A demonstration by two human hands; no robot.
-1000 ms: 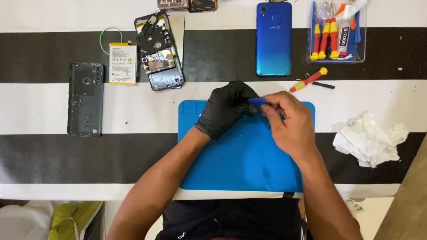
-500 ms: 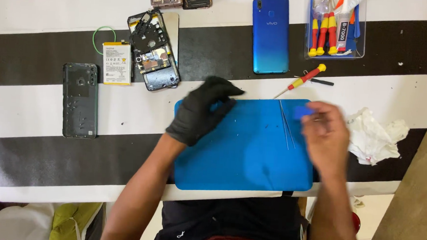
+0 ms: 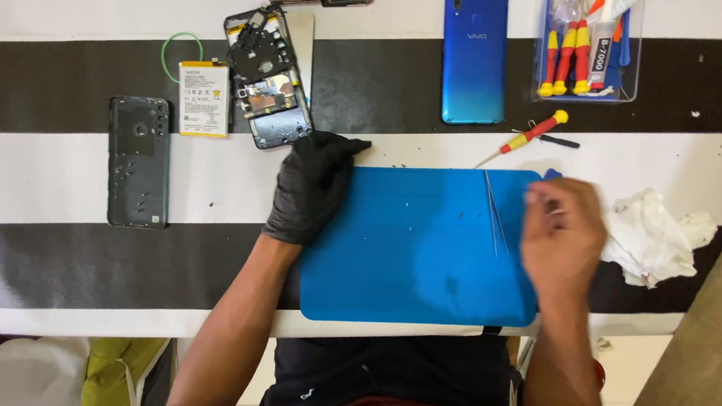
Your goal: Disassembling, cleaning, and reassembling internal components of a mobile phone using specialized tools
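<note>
gloved left hand (image 3: 311, 185) at the open phone (image 3: 269, 79), off the mat's (image 3: 416, 247) top-left corner.
fingers loosely curled, holding nothing; right hand (image 3: 561, 234) blurred, grip unclear. phone looks light, stiff, fragile inside — take its edges.

The left hand (image 3: 312, 188) wears a matt black glove that looks like rubber. The mat (image 3: 408, 255) is smooth, matt blue. The tweezers (image 3: 494, 210) are thin shiny metal. The blue phone (image 3: 473, 56) is glossy. The tissue (image 3: 651, 239) is crumpled white paper.
</note>
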